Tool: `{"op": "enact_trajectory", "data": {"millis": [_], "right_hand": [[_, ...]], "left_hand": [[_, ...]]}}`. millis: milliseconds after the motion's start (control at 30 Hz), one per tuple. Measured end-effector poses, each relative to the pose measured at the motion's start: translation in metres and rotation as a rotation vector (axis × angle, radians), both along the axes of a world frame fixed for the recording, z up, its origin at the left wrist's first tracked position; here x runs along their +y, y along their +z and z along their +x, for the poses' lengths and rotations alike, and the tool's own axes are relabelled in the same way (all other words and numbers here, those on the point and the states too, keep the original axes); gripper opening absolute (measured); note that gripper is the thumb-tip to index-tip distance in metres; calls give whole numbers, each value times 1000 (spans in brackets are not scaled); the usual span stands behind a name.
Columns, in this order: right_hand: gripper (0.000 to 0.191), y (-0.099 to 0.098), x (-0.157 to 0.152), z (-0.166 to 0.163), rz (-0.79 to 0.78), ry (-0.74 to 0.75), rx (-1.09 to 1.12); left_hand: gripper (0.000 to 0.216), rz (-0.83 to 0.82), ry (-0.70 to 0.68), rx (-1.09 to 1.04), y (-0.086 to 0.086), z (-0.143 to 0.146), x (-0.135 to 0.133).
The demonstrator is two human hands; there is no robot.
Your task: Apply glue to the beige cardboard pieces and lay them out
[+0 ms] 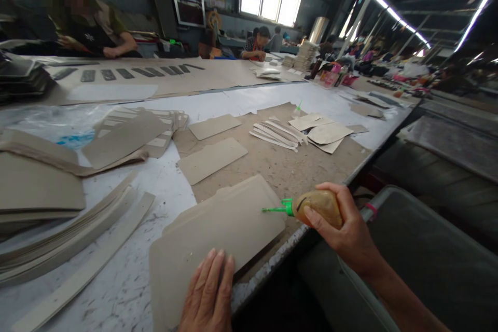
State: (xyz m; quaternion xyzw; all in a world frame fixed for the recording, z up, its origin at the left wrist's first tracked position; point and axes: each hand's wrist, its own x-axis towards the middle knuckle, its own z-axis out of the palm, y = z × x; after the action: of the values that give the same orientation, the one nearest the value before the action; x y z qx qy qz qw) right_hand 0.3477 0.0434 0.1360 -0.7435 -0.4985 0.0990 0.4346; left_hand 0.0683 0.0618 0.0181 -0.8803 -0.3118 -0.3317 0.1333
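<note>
My right hand is wrapped round a squeeze bottle of amber glue, tilted on its side. Its green nozzle points left, over the right part of a beige cut panel. Whether the tip touches the panel I cannot tell. My left hand lies flat on the panel's near edge, fingers stretched out and holding nothing. Other beige panels lie partly under this top one. Beyond them are two separate rectangular panels on a brown sheet.
Long curved strips and stacked panels lie on the left. Thin strips, cream pieces and a small green-tipped bottle sit farther back. A dark-seated chair stands beside the table edge. A person works across the table.
</note>
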Motion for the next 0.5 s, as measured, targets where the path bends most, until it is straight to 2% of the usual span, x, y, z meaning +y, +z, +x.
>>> {"op": "enact_trajectory", "data": {"millis": [167,333,500], "right_hand": [[40,-3,10,0,63,48,-93],[40,-1,9,-5,4,111,-60],[39,6,1,-4,-36,134,-40]], "left_hand": [[68,-11,-8,-1,5,2,-1],[69,-20,6,-20,9,4,-1],[67,-7,6,-20,5,2,1]]}}
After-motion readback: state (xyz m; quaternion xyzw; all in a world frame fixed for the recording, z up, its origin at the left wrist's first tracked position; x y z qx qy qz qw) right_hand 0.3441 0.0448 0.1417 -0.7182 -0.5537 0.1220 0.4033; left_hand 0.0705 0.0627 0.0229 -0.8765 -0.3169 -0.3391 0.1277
